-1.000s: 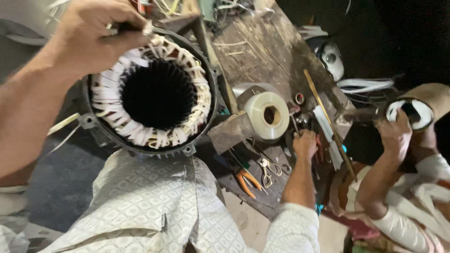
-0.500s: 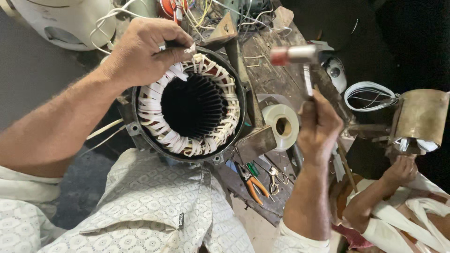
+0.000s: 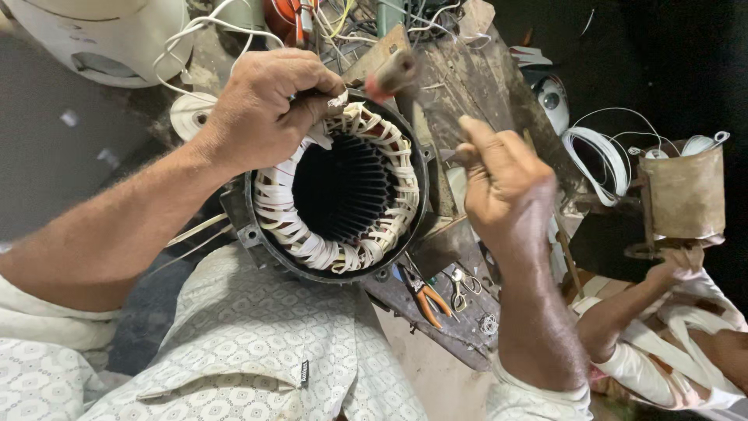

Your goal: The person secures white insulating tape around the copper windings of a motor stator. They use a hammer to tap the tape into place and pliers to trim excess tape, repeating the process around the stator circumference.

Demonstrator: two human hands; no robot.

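A: While the left hand (image 3: 261, 117) pins a small tool against the white winding on the far rim of the motor stator (image 3: 336, 195), which rests on the lap at the table (image 3: 467, 70) edge, how should the hammer (image 3: 393, 74) land?

B: Short, square taps, I'd judge. The right hand (image 3: 506, 187) has its grip closed round the handle, wrist cocked, hammer head raised above the tool

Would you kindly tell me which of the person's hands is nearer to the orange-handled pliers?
Right. The right hand hangs just above the orange-handled pliers on the bench, while the left hand rests across the motor stator, farther away.
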